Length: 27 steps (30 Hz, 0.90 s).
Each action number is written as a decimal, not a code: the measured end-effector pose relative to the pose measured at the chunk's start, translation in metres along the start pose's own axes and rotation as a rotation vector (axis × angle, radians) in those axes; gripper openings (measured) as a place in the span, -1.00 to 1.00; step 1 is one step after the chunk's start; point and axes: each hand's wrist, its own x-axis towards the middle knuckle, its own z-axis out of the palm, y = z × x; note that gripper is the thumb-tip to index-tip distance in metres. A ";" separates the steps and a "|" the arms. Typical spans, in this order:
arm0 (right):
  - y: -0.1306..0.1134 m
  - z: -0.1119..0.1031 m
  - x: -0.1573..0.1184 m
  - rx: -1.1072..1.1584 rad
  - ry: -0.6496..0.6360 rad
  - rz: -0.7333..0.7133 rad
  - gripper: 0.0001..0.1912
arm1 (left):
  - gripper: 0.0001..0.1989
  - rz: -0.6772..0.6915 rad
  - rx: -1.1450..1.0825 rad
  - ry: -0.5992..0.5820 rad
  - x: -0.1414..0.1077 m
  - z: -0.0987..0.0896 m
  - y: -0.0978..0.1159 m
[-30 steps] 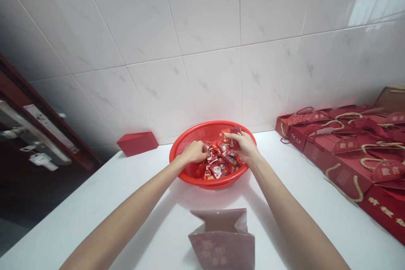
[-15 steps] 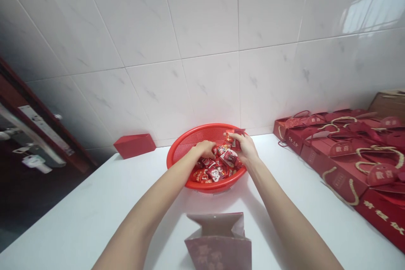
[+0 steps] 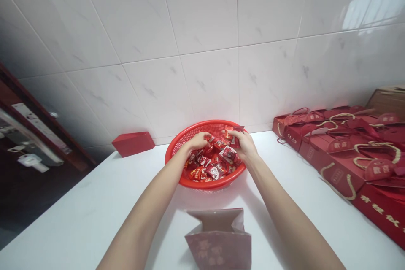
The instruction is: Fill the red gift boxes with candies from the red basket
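Note:
A red plastic basket [image 3: 172, 145] with a perforated wall stands near the tiled wall, and many small wrapped candies [image 3: 215, 171] lie in it. My left hand [image 3: 198, 140] is over its left side, with its fingers closed on a red-wrapped candy [image 3: 209, 139]. At the right rim, my right hand [image 3: 246, 145] grips red candy packets [image 3: 232, 135] between thumb and fingers; how many is unclear. In front of the basket, between my forearms, a dull red paper bag [image 3: 218, 248] stands with its mouth open.
Rows of red gift boxes [image 3: 340, 164] with rope handles line the right side of the white table [image 3: 95, 206]. A red box [image 3: 133, 143] sits at the back left. Behind the gift boxes is a brown carton [image 3: 387, 103]. A door with a lock [image 3: 38, 130] stands at left.
My left hand has lifted and shifted left inside the basket, and a red candy now shows at its fingertips. My right hand stays at the right rim with its packets.

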 end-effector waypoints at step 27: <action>0.000 0.001 -0.002 -0.017 -0.032 0.032 -0.82 | -0.54 -0.034 0.028 -0.095 0.002 0.012 0.002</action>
